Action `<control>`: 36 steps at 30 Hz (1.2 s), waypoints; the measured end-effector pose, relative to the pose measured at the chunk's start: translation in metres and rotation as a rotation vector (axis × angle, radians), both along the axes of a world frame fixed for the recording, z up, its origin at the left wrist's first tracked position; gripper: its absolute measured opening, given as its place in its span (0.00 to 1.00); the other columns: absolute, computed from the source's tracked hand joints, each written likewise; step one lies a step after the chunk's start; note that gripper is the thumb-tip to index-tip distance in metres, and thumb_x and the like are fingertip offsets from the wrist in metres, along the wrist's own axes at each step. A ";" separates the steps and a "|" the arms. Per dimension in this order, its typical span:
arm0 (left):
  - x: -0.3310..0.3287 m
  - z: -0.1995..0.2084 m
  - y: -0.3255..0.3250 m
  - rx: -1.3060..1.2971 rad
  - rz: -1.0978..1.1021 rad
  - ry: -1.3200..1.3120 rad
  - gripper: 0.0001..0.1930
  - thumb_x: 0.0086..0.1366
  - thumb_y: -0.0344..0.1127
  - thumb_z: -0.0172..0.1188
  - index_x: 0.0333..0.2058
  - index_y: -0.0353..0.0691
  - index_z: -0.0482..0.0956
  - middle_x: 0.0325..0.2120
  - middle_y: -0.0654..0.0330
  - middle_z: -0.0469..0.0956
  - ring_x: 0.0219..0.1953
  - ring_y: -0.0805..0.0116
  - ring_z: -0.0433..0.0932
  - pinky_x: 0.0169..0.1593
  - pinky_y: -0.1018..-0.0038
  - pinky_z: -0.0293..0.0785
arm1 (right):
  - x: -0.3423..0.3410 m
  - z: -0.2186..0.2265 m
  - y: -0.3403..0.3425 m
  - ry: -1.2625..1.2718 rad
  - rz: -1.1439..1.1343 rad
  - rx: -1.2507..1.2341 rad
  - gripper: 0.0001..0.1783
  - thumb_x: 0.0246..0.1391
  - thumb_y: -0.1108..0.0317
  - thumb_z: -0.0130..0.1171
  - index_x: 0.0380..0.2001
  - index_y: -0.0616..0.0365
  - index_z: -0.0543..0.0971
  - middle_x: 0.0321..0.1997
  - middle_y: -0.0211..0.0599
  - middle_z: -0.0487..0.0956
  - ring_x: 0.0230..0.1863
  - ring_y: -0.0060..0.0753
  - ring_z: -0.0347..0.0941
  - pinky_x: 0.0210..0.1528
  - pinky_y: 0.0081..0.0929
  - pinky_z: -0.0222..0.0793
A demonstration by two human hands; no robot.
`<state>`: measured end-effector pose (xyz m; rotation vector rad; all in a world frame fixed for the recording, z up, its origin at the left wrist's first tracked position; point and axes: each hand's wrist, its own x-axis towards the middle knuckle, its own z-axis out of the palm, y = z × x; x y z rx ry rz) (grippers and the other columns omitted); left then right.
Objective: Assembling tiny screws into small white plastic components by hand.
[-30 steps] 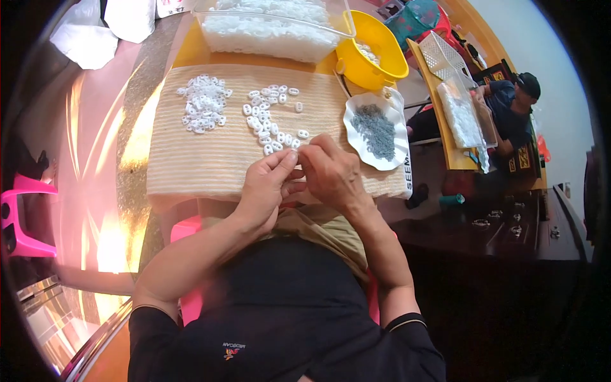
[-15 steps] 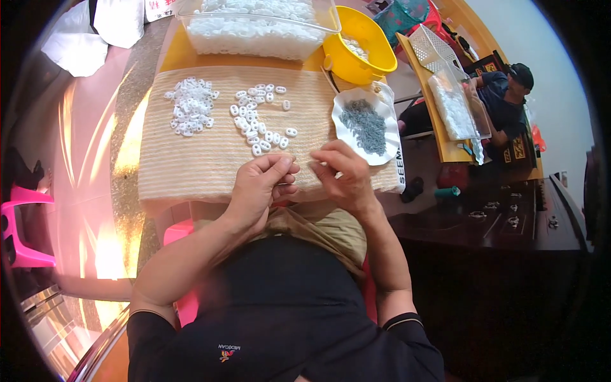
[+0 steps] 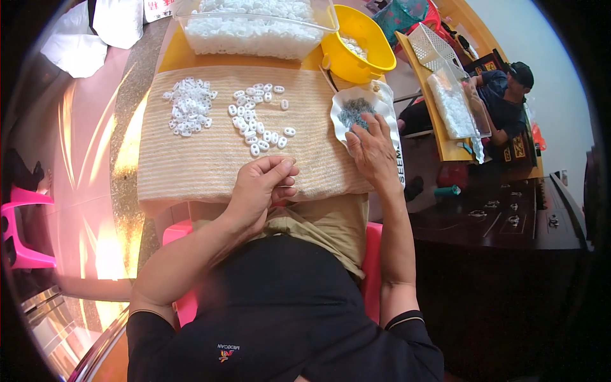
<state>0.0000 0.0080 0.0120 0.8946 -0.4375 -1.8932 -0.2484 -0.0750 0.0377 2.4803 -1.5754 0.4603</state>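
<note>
My left hand (image 3: pixel 264 180) hovers over the near edge of the cloth-covered table, thumb and forefinger pinched. Whatever lies between them is too small or hidden to make out. My right hand (image 3: pixel 374 149) reaches into a white wavy-rimmed dish (image 3: pixel 339 127), its fingers apart and their tips touching a heap of small grey pieces (image 3: pixel 354 113). Left of the dish lies a loose scatter of small white oval parts with two holes each (image 3: pixel 252 121). Farther left is a denser heap of small white plastic parts (image 3: pixel 191 107).
A clear bin (image 3: pixel 254 54) full of white parts stands at the back, beside a yellow basin (image 3: pixel 382 58) with some pale pieces inside. At the right a person (image 3: pixel 503 95) sits at another table with a clear tray (image 3: pixel 453 108). Pink stools (image 3: pixel 32 258) stand at the left.
My right hand has moved right and away from me, from beside my left hand to the grey pieces in the dish. My left hand has stayed pinched in nearly the same place.
</note>
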 end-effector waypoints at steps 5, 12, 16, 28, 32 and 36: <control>-0.001 0.000 0.000 0.008 -0.003 -0.010 0.09 0.66 0.36 0.57 0.40 0.37 0.76 0.31 0.64 0.77 0.30 0.79 0.75 0.36 0.79 0.78 | -0.002 -0.005 0.001 -0.012 0.013 0.083 0.16 0.60 0.59 0.49 0.41 0.59 0.78 0.56 0.48 0.69 0.62 0.56 0.57 0.62 0.44 0.55; -0.001 0.002 0.001 0.004 -0.008 -0.009 0.09 0.66 0.36 0.56 0.40 0.37 0.76 0.31 0.64 0.77 0.30 0.79 0.75 0.36 0.79 0.78 | -0.001 -0.004 0.009 -0.075 0.003 0.110 0.15 0.61 0.59 0.50 0.41 0.58 0.78 0.55 0.46 0.69 0.62 0.54 0.58 0.61 0.42 0.57; -0.001 0.002 0.002 0.008 -0.013 -0.010 0.09 0.66 0.36 0.57 0.40 0.37 0.76 0.31 0.64 0.77 0.30 0.80 0.75 0.36 0.80 0.77 | -0.003 -0.005 0.011 -0.100 0.012 0.105 0.15 0.61 0.59 0.50 0.41 0.58 0.78 0.54 0.46 0.70 0.61 0.53 0.59 0.60 0.41 0.58; -0.001 -0.001 0.000 -0.009 -0.009 -0.018 0.09 0.66 0.36 0.57 0.39 0.37 0.76 0.31 0.64 0.77 0.30 0.80 0.74 0.36 0.80 0.77 | -0.004 -0.007 0.007 -0.189 0.038 0.058 0.13 0.58 0.63 0.54 0.41 0.59 0.79 0.51 0.46 0.72 0.58 0.53 0.62 0.60 0.41 0.58; -0.001 0.005 0.000 0.006 -0.013 -0.024 0.09 0.65 0.36 0.57 0.39 0.37 0.76 0.30 0.64 0.77 0.29 0.79 0.74 0.36 0.80 0.77 | -0.004 -0.008 0.004 -0.140 0.059 0.054 0.12 0.58 0.63 0.53 0.40 0.59 0.79 0.50 0.46 0.72 0.58 0.54 0.63 0.59 0.41 0.59; -0.002 0.003 0.001 -0.009 -0.005 -0.020 0.09 0.65 0.36 0.57 0.39 0.37 0.76 0.30 0.64 0.77 0.29 0.79 0.74 0.36 0.80 0.77 | -0.004 -0.008 0.006 -0.141 0.067 0.024 0.11 0.58 0.64 0.53 0.39 0.58 0.79 0.50 0.46 0.72 0.58 0.54 0.63 0.59 0.42 0.60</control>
